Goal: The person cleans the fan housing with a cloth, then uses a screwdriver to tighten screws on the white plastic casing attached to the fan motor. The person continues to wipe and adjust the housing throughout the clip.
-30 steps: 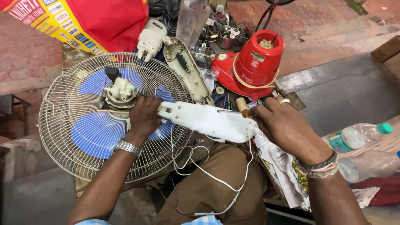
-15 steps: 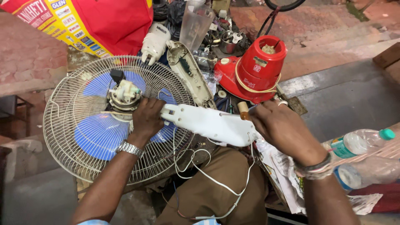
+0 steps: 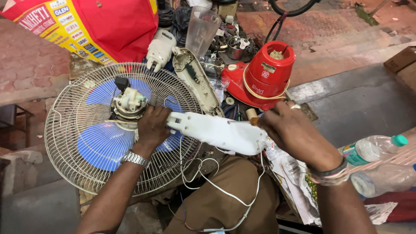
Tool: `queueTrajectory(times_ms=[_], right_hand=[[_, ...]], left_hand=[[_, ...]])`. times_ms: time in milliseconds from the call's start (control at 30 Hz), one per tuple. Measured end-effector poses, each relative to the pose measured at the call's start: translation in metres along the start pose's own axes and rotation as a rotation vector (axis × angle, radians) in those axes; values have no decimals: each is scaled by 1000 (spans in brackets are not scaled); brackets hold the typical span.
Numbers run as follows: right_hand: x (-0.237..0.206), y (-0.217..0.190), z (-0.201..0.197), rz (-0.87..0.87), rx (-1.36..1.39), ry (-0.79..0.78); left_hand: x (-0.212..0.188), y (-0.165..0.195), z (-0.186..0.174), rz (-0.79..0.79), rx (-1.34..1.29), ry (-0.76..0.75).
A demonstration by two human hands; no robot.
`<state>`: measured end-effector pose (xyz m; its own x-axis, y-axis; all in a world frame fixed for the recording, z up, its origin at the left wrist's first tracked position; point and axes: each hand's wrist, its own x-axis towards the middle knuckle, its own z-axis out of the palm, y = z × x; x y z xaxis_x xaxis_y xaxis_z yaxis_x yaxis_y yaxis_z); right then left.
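A table fan lies face down across my lap, its white wire guard (image 3: 73,162) showing blue blades (image 3: 104,145) and the bare motor (image 3: 128,104) at the hub. My left hand (image 3: 152,126), with a metal watch at the wrist, grips the near end of the white plastic neck housing (image 3: 216,132). My right hand (image 3: 294,134) holds a wooden-handled screwdriver (image 3: 251,116) against the housing's other end. White wires (image 3: 221,188) hang from the housing over my brown trousers.
A red mixer base (image 3: 260,78) stands behind the housing. Beside it lie an open white housing half (image 3: 197,80), a clear jar (image 3: 201,30) and small parts. A red and yellow bag (image 3: 86,26) is at the back left. Plastic bottles (image 3: 372,149) lie at right.
The view has shifted slightly. My hands stay on the housing, the left hand now closer under the motor; the right hand keeps the screwdriver at the housing's end.
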<state>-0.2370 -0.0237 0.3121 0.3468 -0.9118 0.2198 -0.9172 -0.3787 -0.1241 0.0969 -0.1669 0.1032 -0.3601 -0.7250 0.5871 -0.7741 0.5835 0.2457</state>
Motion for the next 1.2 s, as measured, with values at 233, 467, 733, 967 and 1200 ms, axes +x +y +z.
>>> queueTrajectory(times_ms=[233,467,733,967,1200], right_hand=[[2,-9,2,663,-144,-176],[-2,-4,-2,5,-62,10],[7,-6,13,679,-258,-155],[8,-8,-6,-97,93,159],[18,-23,3,462,-210,-123]], left_hand=[[0,4,-6,-1,-12,20],[2,4,-7,-3,-31,15],[0,1,-3,-16,-27,-23],[-2,-1,0,4,-39,16],[-3,0,0,23,-21,69]])
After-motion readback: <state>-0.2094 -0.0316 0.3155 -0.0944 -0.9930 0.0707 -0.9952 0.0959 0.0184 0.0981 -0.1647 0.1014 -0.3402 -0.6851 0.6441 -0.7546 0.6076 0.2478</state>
